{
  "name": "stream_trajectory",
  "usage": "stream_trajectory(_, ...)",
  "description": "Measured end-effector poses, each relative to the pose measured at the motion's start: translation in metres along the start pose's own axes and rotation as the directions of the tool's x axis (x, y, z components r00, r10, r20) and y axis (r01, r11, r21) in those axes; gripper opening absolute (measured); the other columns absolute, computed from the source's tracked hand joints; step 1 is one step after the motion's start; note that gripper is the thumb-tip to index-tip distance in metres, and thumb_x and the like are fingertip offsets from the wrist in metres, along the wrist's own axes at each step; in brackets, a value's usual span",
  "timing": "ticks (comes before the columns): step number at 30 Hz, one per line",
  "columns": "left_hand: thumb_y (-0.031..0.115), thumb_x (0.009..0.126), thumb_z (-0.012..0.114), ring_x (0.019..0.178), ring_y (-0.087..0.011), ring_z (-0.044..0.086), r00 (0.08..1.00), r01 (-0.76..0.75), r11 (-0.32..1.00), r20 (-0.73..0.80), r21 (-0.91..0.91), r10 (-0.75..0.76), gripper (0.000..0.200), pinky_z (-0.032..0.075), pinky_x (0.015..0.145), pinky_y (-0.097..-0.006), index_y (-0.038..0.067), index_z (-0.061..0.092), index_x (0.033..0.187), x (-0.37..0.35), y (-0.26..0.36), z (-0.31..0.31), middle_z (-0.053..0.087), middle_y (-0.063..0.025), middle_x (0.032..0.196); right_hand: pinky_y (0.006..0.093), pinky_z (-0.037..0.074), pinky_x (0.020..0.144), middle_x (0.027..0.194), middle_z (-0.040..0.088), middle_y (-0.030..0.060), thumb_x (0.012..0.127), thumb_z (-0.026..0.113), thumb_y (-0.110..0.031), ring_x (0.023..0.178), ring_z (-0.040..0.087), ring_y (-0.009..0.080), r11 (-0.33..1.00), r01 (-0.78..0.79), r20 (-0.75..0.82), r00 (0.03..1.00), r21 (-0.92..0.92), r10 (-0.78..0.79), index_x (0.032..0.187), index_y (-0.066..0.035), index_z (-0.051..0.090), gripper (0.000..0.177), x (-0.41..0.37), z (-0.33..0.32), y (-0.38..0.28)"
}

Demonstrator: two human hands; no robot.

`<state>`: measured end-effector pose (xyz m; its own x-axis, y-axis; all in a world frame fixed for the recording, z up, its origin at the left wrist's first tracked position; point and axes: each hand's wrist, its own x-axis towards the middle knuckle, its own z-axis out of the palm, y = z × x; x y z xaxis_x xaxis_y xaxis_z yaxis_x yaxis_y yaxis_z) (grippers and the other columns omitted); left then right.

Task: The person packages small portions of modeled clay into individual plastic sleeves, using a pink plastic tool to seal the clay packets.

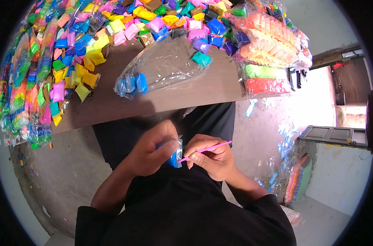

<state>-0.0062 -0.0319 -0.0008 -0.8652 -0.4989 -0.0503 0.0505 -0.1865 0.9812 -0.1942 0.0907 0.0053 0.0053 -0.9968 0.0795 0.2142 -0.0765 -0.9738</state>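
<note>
My left hand point(155, 149) is closed around a small blue packet in clear wrap point(176, 155), held over my lap. Part of the packet is hidden behind the fingers and thumb. Between the thumb and fingers of my right hand point(211, 158) is a thin pink plastic stick point(211, 148), slanting up to the right. Its lower left end comes right at the edge of the blue packet. On the table ahead lies a large clear plastic bag point(161, 65) with a few blue packets point(131, 84) at its near left corner.
Many colourful wrapped packets point(96, 49) cover the back and left of the brown table point(112, 108). Filled clear bags of orange pieces point(270, 39) are stacked at the right, above a red pack point(268, 86). Blue and white wrapper scraps point(287, 139) litter the floor at right.
</note>
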Motion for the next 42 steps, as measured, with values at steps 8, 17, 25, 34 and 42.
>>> stream_trajectory(8,0.021,0.100,0.054,0.072,-0.0050,0.046,0.997,-0.070,0.996,-0.025,0.057,0.071,0.015,0.040,0.063,-0.0248,0.007,0.051,0.096,0.001,-0.008,0.001,0.049,-0.0005,0.086,0.0271,0.050,0.066,0.088,0.064,0.0100,0.101,0.062,-0.008,0.072,0.063,0.0135,0.999,0.043,-0.063,0.997,0.030,-0.041,0.105,0.003,0.068,0.013,-0.003,0.000,0.006)
stream_trajectory(17,0.018,0.100,0.064,0.085,-0.0098,0.053,0.990,-0.038,0.999,-0.135,-0.021,0.035,0.015,0.044,0.076,-0.0266,0.005,0.055,0.103,-0.003,-0.005,0.008,0.056,-0.0037,0.096,0.0258,0.049,0.063,0.088,0.063,0.0094,0.102,0.060,-0.008,0.070,0.061,0.0131,0.998,-0.044,-0.279,0.959,0.047,0.056,0.106,0.005,0.067,0.015,-0.006,0.005,0.002)
stream_trajectory(25,0.006,0.096,0.068,0.084,-0.0181,0.062,0.922,-0.271,0.930,-0.211,0.249,0.325,0.020,0.049,0.077,-0.0321,0.005,0.049,0.105,-0.006,-0.019,0.025,0.065,-0.0126,0.099,0.0277,0.049,0.066,0.086,0.068,0.0123,0.096,0.067,-0.005,0.073,0.064,0.0188,0.933,0.109,-0.318,0.921,-0.342,-0.224,0.101,0.004,0.070,0.011,-0.002,0.009,-0.019)
stream_trajectory(34,-0.004,0.093,0.063,0.083,-0.0205,0.061,0.862,-0.327,0.682,-0.089,0.654,0.498,0.028,0.050,0.075,-0.0341,0.006,0.040,0.103,-0.001,-0.019,0.021,0.063,-0.0176,0.101,0.0281,0.049,0.063,0.080,0.067,0.0135,0.095,0.067,-0.001,0.070,0.063,0.0188,0.854,0.194,-0.232,0.912,-0.482,-0.338,0.100,0.005,0.069,0.008,-0.003,0.018,-0.021)
stream_trajectory(42,-0.006,0.082,0.069,0.085,-0.0317,0.062,0.805,-0.358,0.460,0.018,0.813,0.593,0.039,0.049,0.074,-0.0437,0.008,0.044,0.107,0.000,-0.015,0.022,0.065,-0.0170,0.102,0.0307,0.051,0.063,0.085,0.071,0.0154,0.091,0.069,0.003,0.070,0.066,0.0228,0.836,0.164,-0.267,0.900,-0.523,-0.344,0.099,0.004,0.070,0.009,0.005,0.022,-0.017)
